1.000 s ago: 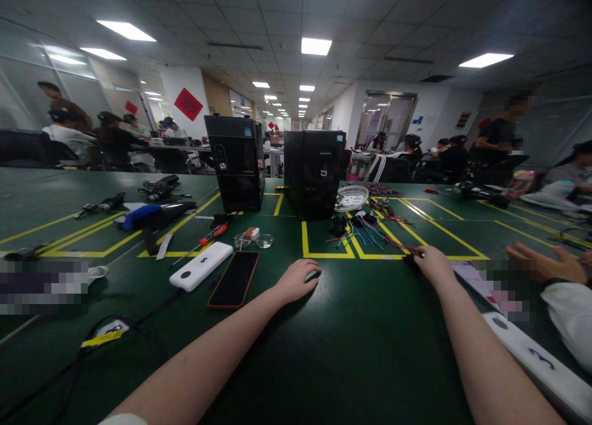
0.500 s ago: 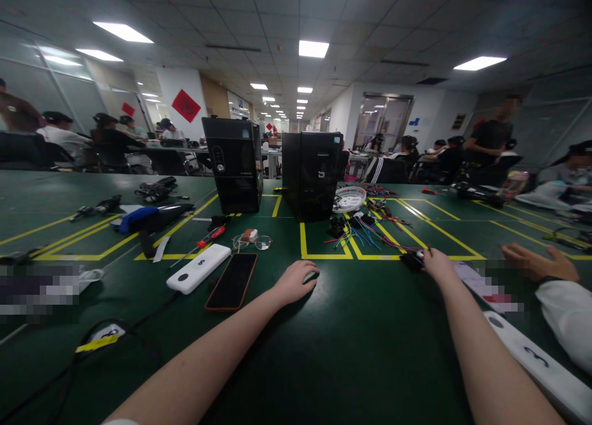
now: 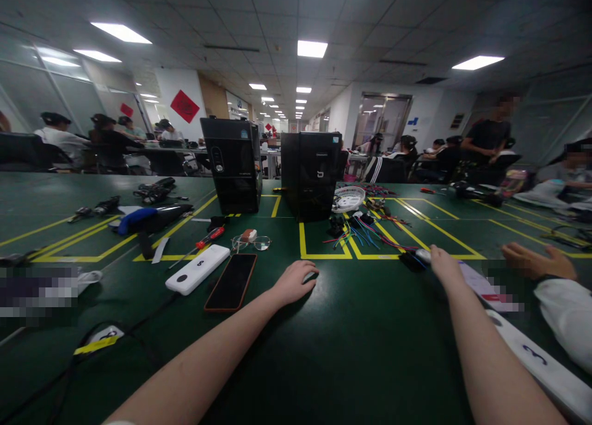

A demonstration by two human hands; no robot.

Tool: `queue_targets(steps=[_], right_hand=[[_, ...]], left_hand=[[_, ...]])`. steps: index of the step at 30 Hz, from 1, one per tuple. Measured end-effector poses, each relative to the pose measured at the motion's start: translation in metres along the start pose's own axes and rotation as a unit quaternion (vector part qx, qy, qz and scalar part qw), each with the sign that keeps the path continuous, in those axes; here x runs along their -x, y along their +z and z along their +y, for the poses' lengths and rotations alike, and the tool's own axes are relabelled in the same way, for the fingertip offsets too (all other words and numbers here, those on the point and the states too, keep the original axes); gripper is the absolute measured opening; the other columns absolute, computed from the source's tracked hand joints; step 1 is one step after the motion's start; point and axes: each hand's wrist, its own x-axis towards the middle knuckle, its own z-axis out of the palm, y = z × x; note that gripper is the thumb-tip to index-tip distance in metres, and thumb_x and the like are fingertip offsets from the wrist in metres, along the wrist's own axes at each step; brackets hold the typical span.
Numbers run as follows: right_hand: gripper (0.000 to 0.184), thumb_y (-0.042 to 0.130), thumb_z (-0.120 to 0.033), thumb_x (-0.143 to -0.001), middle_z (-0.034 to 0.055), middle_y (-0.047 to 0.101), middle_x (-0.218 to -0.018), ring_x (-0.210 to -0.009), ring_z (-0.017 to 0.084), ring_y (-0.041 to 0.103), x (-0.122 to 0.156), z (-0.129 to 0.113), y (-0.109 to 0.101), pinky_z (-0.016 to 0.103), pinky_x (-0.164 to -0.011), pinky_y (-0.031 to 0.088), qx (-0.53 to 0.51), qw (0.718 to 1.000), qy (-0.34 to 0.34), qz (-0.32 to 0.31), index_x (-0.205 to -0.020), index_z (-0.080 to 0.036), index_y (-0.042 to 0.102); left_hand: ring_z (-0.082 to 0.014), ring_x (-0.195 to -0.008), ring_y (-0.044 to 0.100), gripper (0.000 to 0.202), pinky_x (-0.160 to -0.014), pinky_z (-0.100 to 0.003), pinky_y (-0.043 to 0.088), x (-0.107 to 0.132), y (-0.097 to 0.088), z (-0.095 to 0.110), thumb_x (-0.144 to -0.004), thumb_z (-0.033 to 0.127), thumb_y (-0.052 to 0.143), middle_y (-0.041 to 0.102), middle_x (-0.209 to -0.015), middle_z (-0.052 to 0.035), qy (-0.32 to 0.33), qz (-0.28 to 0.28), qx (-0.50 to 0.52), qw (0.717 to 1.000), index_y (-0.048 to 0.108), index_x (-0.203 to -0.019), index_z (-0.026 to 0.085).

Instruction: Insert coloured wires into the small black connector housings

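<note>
My left hand (image 3: 296, 281) lies on the green table, thumb apart from the loosely bent fingers, with nothing in it. It is to the right of a dark-screened phone (image 3: 231, 283). Farther right, my right hand (image 3: 444, 266) is low over the table beside a small black part (image 3: 411, 261) with a whitish end and coloured wires. Its fingers are mostly hidden behind the back of the hand, so I cannot see whether they hold anything. A sheet of paper (image 3: 483, 283) lies just right of that hand.
Two black computer towers (image 3: 231, 166) stand ahead. Bundled coloured wires (image 3: 363, 231) lie before a white basket (image 3: 349, 200). To the left are a white power bank (image 3: 198, 269), glasses (image 3: 261, 243) and a screwdriver (image 3: 203, 243). A co-worker's hand (image 3: 539, 261) and a white strip (image 3: 536, 354) are at right.
My right hand has shifted slightly right, away from the black part, showing more of its whitish end. My left hand stays in place.
</note>
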Motion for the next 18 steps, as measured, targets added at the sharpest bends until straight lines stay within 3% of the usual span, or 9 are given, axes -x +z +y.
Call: queue_targets(steps=[4, 9, 13, 18], right_hand=[[0.042, 0.035, -0.029, -0.085, 0.0156, 0.063, -0.103, -0.090, 0.025, 0.060, 0.004, -0.008, 0.002, 0.033, -0.077, 0.044, 0.022, 1.000, -0.012, -0.014, -0.117, -0.012, 0.056], [0.051, 0.037, -0.037, -0.085, 0.0164, 0.063, -0.100, -0.087, 0.025, 0.060, 0.009, -0.014, 0.002, 0.034, -0.072, 0.044, 0.014, 0.999, -0.035, 0.010, -0.128, -0.010, 0.044], [0.042, 0.029, -0.030, -0.087, 0.0144, 0.061, -0.105, -0.094, 0.024, 0.057, 0.009, -0.015, 0.001, 0.032, -0.073, 0.043, 0.020, 0.996, -0.085, 0.025, -0.114, -0.012, 0.057], [0.036, 0.037, -0.028, -0.085, 0.0120, 0.062, -0.103, -0.089, 0.024, 0.057, 0.008, -0.015, 0.000, 0.030, -0.067, 0.043, 0.059, 0.994, -0.091, 0.022, -0.104, -0.015, 0.065]], left_hand=[[-0.0211, -0.114, 0.047, 0.026, -0.099, -0.036, 0.035, 0.000, 0.000, -0.001, -0.082, 0.029, 0.052, 0.055, -0.120, -0.0043, 0.002, 0.003, 0.001, 1.000, 0.059, -0.107, 0.022], [-0.0215, -0.114, 0.046, 0.027, -0.100, -0.036, 0.035, 0.000, 0.000, -0.001, -0.083, 0.029, 0.052, 0.055, -0.120, -0.0045, 0.000, -0.001, 0.003, 1.000, 0.059, -0.107, 0.022], [-0.0213, -0.114, 0.046, 0.027, -0.100, -0.036, 0.035, 0.000, 0.000, -0.001, -0.083, 0.029, 0.052, 0.055, -0.120, -0.0044, 0.001, 0.000, 0.004, 1.000, 0.059, -0.107, 0.022], [-0.0215, -0.114, 0.047, 0.027, -0.099, -0.036, 0.036, 0.000, -0.001, 0.000, -0.082, 0.029, 0.052, 0.055, -0.119, -0.0044, 0.000, 0.001, 0.004, 1.000, 0.060, -0.107, 0.023]])
